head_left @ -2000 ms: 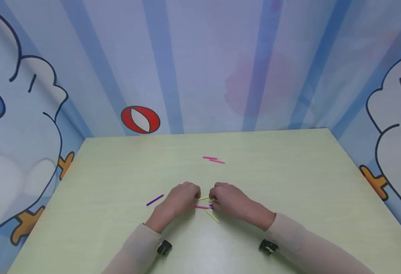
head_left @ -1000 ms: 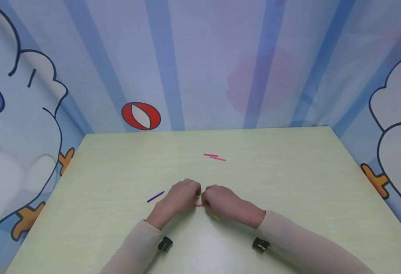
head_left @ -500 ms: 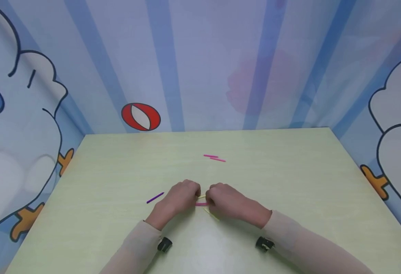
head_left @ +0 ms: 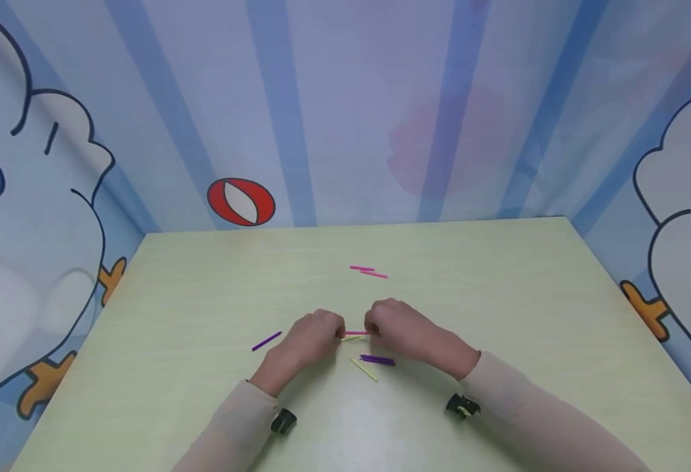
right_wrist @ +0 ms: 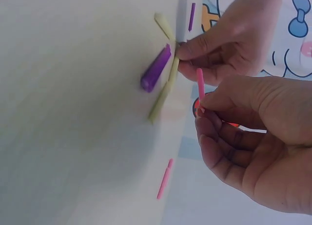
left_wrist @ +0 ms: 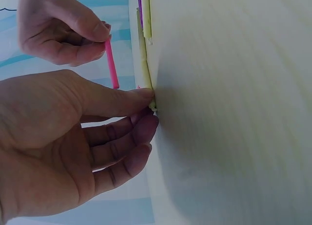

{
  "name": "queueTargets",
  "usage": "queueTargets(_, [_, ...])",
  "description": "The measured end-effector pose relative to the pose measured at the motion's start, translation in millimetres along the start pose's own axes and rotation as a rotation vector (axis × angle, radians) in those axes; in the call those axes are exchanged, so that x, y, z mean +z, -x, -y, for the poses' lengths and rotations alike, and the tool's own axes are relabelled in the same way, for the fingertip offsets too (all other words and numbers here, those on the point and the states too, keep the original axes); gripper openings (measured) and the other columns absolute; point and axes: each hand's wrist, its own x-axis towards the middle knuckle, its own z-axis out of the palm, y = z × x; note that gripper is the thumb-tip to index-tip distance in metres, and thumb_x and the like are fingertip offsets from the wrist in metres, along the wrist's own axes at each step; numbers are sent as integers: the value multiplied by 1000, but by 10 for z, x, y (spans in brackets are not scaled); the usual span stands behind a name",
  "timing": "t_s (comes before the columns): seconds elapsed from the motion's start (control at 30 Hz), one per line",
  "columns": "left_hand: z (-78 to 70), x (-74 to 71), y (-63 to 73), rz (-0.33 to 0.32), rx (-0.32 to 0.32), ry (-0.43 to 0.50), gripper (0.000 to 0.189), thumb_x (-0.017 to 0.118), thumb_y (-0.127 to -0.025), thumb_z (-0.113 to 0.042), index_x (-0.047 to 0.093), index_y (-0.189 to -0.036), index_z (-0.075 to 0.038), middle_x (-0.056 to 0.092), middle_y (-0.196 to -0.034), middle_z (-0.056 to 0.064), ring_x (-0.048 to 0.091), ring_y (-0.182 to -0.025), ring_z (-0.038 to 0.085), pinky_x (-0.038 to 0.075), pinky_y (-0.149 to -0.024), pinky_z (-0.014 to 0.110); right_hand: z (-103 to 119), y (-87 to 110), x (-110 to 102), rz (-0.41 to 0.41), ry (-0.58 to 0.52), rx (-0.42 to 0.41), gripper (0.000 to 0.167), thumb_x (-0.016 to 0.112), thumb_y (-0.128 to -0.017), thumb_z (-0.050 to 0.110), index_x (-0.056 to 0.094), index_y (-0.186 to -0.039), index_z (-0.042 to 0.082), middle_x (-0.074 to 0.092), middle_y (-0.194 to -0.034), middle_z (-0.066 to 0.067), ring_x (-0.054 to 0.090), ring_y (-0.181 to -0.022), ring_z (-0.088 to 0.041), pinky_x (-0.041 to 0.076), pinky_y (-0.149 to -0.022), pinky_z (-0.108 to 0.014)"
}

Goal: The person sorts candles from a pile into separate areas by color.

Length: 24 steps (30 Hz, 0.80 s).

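Note:
Thumb and fingers of my left hand (left_wrist: pixel 63 137) pinch the end of a thin yellow stick (left_wrist: pixel 145 71) at the tabletop. My right hand (right_wrist: pixel 258 137) pinches one end of a short pink stick (right_wrist: pixel 201 84), held up off the table. In the head view this pink stick (head_left: pixel 357 333) spans the gap between the left hand (head_left: pixel 311 337) and the right hand (head_left: pixel 407 331), just beyond the yellow stick (head_left: pixel 353 338). Nearer me lie purple sticks (head_left: pixel 377 360) side by side, their number unclear, and another yellow stick (head_left: pixel 364 370).
Two pink sticks (head_left: pixel 374 275) lie farther back on the pale table (head_left: pixel 499 282). One purple stick (head_left: pixel 267 341) is left of the left hand. A printed cloth backdrop (head_left: pixel 357 118) rises behind the table and along both sides.
My right hand has taken the pink stick up from the table and shifted slightly right and away from me, uncovering the purple sticks. The left hand stays nearly in place.

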Motion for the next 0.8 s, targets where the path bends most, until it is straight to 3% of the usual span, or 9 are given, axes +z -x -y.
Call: queueTargets(0.8, [5,30,-2,27,-31,-10,10,65,-92,1,74,-96,-4,70,-91,7,60,-80,18,53,-77,37,-259,-144,-293,-93,-54,87,10,65,-89,-1,74,-86,1,64,-76,-1,53,-65,-11,47,-61,-26])
